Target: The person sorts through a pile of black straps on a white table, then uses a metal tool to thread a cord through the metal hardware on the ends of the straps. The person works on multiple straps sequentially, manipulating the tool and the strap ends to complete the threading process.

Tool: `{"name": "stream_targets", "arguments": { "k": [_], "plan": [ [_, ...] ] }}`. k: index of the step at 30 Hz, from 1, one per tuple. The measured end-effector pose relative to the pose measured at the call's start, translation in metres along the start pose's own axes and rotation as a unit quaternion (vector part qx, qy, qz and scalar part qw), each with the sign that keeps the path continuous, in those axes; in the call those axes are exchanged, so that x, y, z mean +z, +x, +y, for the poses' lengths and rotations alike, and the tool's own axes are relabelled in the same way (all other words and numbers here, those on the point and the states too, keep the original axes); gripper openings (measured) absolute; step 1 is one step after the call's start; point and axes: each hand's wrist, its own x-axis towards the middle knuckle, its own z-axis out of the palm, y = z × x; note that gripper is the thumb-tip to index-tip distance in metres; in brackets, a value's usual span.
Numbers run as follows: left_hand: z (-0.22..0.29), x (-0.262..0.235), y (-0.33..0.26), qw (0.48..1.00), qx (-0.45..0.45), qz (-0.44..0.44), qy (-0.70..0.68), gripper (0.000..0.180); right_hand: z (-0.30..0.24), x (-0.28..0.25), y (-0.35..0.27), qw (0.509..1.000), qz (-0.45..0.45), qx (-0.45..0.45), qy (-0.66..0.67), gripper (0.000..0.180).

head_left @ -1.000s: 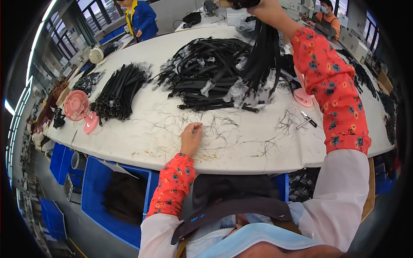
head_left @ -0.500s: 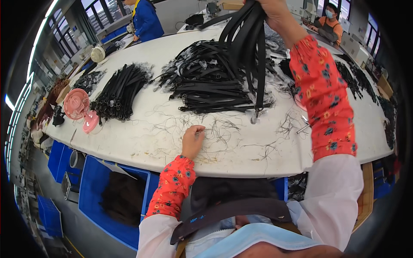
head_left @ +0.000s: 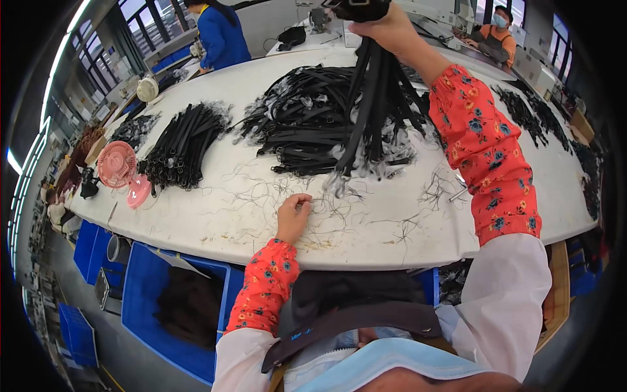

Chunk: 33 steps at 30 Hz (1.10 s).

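High over the far middle of the white table, my right hand (head_left: 390, 31) grips a bunch of black straps (head_left: 373, 98) near its top. The straps hang down, and their clear plastic-wrapped lower ends reach the tabletop. Behind and left of them lies a large pile of black straps with buckles (head_left: 307, 127), which the hanging bunch partly covers. My left hand (head_left: 294, 217) rests on the table nearer to me, fingers curled in, with nothing visible in them. Loose dark threads (head_left: 333, 212) are scattered around it.
Left of the pile lies another stack of straps (head_left: 186, 144), beside a pink fan (head_left: 117, 164). A metal tool (head_left: 458, 195) lies by my right sleeve. Blue bins (head_left: 140, 294) stand below the table's front edge. Two co-workers are beyond the table.
My right hand has turned and shifted slightly left, bringing the bunch's gathered end up into view. The straps' lower ends have swung left and nearer. My left hand has barely moved.
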Motion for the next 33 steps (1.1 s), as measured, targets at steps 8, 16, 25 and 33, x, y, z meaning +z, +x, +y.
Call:
{"name": "stream_targets", "arguments": {
  "k": [8, 16, 25, 33],
  "plan": [
    [0.001, -0.003, 0.001, 0.998, -0.032, -0.009, -0.059, 0.016, -0.018, -0.014, -0.006, 0.933, 0.050, 0.091, 0.346, 0.020],
    [0.009, -0.003, 0.009, 0.997, -0.017, 0.031, -0.069, 0.026, -0.026, -0.035, -0.015, 0.915, 0.053, 0.121, 0.382, 0.015],
    [0.219, -0.027, 0.071, 0.962, 0.241, -0.007, -0.131, 0.079, -0.076, -0.003, -0.075, 0.920, -0.105, 0.094, 0.365, 0.016],
    [0.268, -0.041, 0.081, 0.911, 0.040, -0.196, -0.362, 0.035, -0.113, 0.029, -0.090, 0.891, -0.200, 0.122, 0.389, 0.036]
  ]
}}
